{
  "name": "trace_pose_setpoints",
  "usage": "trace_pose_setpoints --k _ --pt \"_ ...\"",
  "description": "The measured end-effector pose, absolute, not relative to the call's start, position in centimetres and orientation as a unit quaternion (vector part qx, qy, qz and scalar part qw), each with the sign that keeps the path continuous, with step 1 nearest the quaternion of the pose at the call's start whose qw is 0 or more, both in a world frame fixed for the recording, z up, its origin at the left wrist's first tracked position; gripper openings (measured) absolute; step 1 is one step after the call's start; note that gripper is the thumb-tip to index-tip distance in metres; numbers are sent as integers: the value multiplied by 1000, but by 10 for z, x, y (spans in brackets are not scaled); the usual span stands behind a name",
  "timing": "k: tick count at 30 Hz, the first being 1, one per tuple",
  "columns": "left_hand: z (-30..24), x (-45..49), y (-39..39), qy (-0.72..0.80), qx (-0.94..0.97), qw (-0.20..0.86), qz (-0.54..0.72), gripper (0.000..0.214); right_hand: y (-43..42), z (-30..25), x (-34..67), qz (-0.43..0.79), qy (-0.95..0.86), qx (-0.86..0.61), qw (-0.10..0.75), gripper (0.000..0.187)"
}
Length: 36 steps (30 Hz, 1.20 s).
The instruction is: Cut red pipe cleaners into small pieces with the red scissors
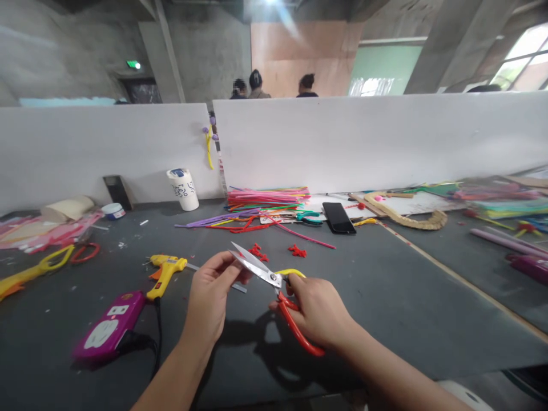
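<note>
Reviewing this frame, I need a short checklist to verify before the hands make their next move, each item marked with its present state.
1. Scissors held in the right hand: ok.
2. Left hand well clear of the scissors: not ok, the blades are right by it.
3. Item in the left hand identifiable: cannot tell, too small and partly hidden.
4. Yellow glue gun out of both hands: ok, lying on the table.
5. Glue gun cool: cannot tell.
</note>
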<state>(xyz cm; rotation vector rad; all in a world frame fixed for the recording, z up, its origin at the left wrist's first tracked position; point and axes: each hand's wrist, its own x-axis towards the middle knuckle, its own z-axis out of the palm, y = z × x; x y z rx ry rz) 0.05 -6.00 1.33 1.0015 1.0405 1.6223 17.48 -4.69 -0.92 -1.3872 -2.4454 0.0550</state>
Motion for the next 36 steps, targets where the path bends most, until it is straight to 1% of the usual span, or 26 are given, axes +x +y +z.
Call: trace_pose_setpoints --k 9,29,36 --pt "11 1 -60 425 405 454 670 8 -49 -9 176 7 -859 -486 162 33" --pt "12 1 -60 404 393 476 676 5 -50 -9 173 -5 -855 -492 163 36" --pt "13 1 -58 402 379 486 677 7 -51 -10 173 -7 -856 -491 162 35"
